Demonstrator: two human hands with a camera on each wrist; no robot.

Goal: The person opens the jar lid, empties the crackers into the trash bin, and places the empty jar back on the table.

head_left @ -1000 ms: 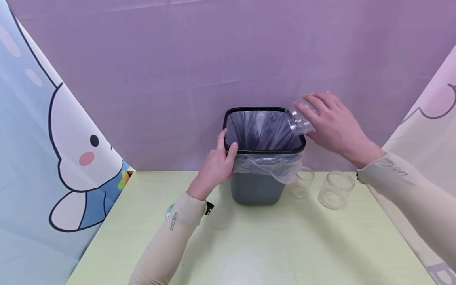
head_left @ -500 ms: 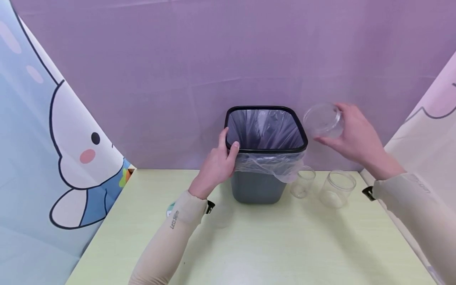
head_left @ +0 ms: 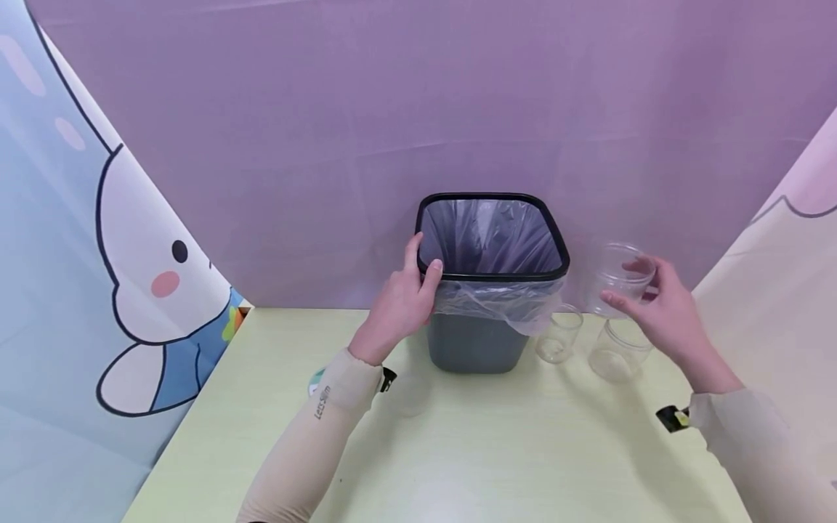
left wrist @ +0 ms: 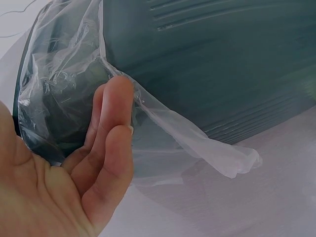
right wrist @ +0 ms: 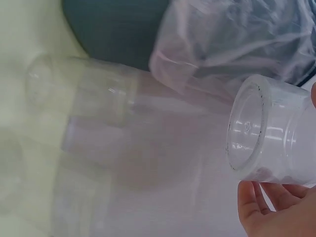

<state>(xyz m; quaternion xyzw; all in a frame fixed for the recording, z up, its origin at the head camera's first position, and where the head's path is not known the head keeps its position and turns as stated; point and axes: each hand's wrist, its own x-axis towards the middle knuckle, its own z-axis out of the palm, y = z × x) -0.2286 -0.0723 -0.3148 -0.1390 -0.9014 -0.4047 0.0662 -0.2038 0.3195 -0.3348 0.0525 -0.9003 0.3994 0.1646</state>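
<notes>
A grey trash bin (head_left: pixel 474 345) with a black rim stands near the purple backdrop, lined with a clear plastic bag (head_left: pixel 497 301) folded over its edge. My left hand (head_left: pixel 395 301) grips the bin's left front corner at the rim; in the left wrist view its fingers (left wrist: pixel 116 128) lie along the bag-covered side. To the right of the bin, my right hand (head_left: pixel 670 316) holds a clear plastic jar (head_left: pixel 620 280) by its side, mouth up. Its see-through base (right wrist: pixel 247 127) shows in the right wrist view. Nothing shows inside this jar.
Two clear jars stand on the pale table right of the bin: a narrower jar (head_left: pixel 557 341) close against it and a wider jar (head_left: pixel 617 357) below the held one. A round clear disc (head_left: pixel 410 398) and a partly hidden green-and-white item (head_left: pixel 316 379) lie near the left sleeve.
My right hand has brought the jar away from the bin's mouth, to the right and down, turning it from tipped over the rim to upright. My left hand stays on the rim.
</notes>
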